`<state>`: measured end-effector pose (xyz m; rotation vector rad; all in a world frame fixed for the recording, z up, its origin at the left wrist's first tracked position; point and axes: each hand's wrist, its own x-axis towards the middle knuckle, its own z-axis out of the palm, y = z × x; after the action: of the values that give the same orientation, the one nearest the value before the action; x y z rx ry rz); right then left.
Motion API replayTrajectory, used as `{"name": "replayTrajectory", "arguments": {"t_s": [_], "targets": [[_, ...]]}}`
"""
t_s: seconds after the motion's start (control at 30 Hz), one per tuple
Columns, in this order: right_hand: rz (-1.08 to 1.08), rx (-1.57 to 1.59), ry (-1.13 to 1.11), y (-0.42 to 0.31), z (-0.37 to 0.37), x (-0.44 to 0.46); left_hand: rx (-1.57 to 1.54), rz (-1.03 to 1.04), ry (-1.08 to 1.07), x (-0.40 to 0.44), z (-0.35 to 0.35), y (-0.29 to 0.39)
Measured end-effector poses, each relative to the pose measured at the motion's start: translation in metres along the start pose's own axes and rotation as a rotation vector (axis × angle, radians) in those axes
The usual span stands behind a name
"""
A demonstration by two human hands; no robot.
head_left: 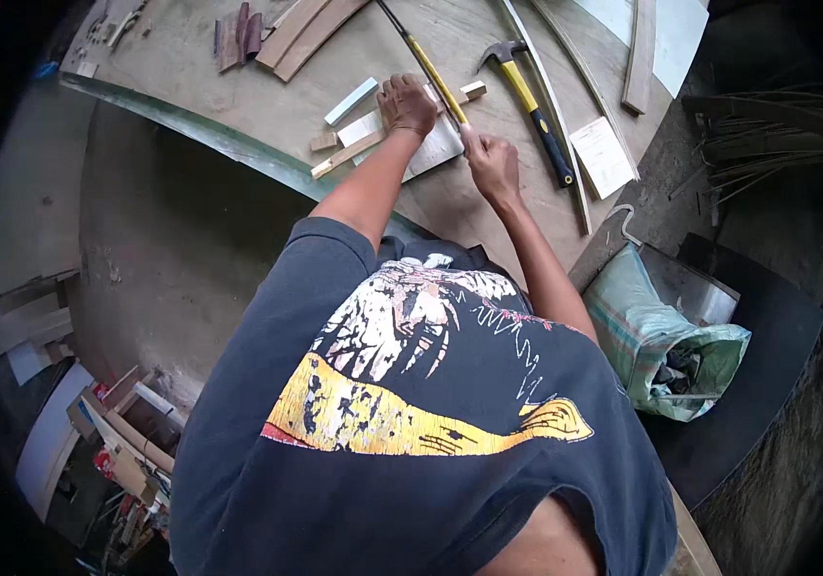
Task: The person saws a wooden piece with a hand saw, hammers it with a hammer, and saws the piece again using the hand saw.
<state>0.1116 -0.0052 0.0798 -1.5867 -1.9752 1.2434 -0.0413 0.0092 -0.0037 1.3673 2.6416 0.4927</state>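
My left hand (407, 106) is closed over a wooden strip (349, 155) that lies across a pale board (428, 158) on the table. My right hand (493, 165) is wrapped round the near end of a long thin tool with a yellow section (435, 77), perhaps a saw. The tool slants away to the upper left and passes over the strip, just right of my left hand. Beside my left hand lie a light blue-white block (351, 101) and a small wood block (323, 141). What lies beneath my left palm is hidden.
A hammer (532, 110) lies right of my right hand, beside long curved strips (556, 115) and a paper pad (602, 156). Curved boards (306, 34) are at the table's back. A green sack (661, 331) stands right of the table (267, 115).
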Motion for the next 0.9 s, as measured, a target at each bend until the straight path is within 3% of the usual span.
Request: {"name": "replayTrajectory", "arguments": {"t_s": [0.13,0.37,0.5,0.77,0.87,0.9], "targets": [[-0.017,-0.06,-0.012,-0.017,0.013,0.027,-0.025,-0.043,-0.001,0.003,-0.004,0.0],[0.091,0.117,-0.006,0.035,0.003,-0.023,-0.003,-0.067,0.02,0.004,0.001,0.0],[0.088,-0.053,-0.023,0.0,-0.009,-0.021,0.028,-0.04,0.017,0.004,-0.001,0.0],[0.088,-0.024,-0.025,0.0,-0.016,-0.016,0.022,-0.043,-0.029,0.008,0.0,-0.001],[0.066,0.002,-0.01,0.008,-0.01,-0.029,0.006,0.006,0.132,0.009,0.013,-0.007],[0.114,0.07,-0.004,0.012,-0.011,-0.033,-0.001,0.016,0.089,0.007,0.007,-0.005]]}}
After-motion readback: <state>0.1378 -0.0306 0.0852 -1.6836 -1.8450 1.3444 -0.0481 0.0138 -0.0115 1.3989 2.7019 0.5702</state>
